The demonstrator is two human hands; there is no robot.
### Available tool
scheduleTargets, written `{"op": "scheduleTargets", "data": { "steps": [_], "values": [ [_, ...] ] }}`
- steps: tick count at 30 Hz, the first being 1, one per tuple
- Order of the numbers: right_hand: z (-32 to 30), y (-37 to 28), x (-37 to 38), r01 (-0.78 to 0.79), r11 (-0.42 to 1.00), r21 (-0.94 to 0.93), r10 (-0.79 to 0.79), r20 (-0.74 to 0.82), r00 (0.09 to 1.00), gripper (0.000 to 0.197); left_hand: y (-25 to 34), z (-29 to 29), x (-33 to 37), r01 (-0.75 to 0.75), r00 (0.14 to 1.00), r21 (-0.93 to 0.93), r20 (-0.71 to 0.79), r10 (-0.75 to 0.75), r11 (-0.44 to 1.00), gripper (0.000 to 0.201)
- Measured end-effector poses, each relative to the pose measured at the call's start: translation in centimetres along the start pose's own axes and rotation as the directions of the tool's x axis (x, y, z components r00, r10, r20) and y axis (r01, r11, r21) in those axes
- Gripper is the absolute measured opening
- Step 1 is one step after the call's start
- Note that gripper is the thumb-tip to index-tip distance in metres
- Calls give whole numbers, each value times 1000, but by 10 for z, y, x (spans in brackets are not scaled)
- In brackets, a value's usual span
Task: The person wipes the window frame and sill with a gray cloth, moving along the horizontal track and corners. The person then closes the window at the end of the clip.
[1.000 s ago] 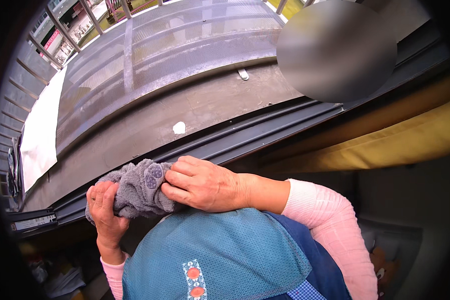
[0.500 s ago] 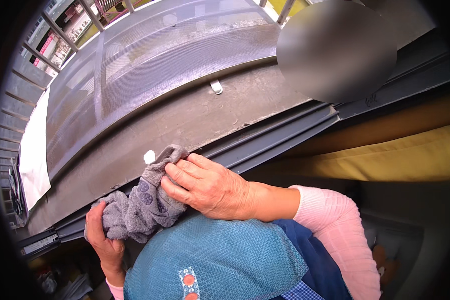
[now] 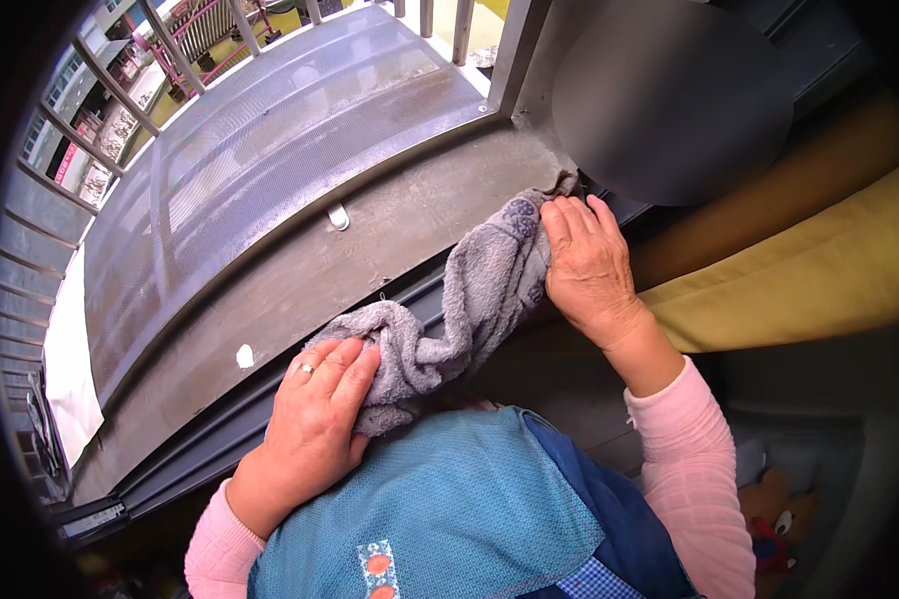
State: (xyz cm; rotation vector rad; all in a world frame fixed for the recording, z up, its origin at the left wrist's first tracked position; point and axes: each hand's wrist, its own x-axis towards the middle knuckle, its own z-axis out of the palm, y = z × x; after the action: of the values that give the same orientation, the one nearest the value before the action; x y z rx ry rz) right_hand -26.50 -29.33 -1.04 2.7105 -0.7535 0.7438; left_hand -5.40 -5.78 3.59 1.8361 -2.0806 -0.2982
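A crumpled grey terry cloth (image 3: 489, 270) with darker patches stretches between my hands along the dark window track (image 3: 260, 404). My left hand (image 3: 320, 399), with a ring on one finger, is closed over the bunched lower-left end of the cloth. Farther right and higher up, my right hand (image 3: 589, 255) grips the other end, its fingertips pressing the cloth at the sill (image 3: 420, 215) near the window frame's corner. The cloth hides part of the track and the sill edge beneath it.
Beyond the sill lies a perforated metal sheet (image 3: 300, 140), enclosed by railing bars (image 3: 100, 120). A white sheet (image 3: 70, 369) is at the far left. A yellow curtain (image 3: 789, 270) hangs at right. A small metal tab (image 3: 339, 216) sticks out onto the sill.
Both hands and the cloth have moved right along the track. The cloth is now more stretched out, with my right hand up at the frame's corner.
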Motion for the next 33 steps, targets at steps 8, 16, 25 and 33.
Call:
{"op": "scheduleTargets", "data": {
  "steps": [8,16,25,33],
  "values": [
    [4,0,9,-66,997,-33,68,54,996,12,14,17,44,-130,990,39,-53,132,991,68],
    [-1,-17,1,-130,972,194,140,-37,990,12,6,20,36,-129,981,53,-141,135,990,58],
    [-8,-20,10,-301,953,-42,302,253,919,11,-4,27,31,-184,961,-19,-215,176,983,56],
    [-7,-8,18,-344,934,91,317,227,921,20,-7,27,30,-195,956,-35,-228,183,980,58]
  ]
}}
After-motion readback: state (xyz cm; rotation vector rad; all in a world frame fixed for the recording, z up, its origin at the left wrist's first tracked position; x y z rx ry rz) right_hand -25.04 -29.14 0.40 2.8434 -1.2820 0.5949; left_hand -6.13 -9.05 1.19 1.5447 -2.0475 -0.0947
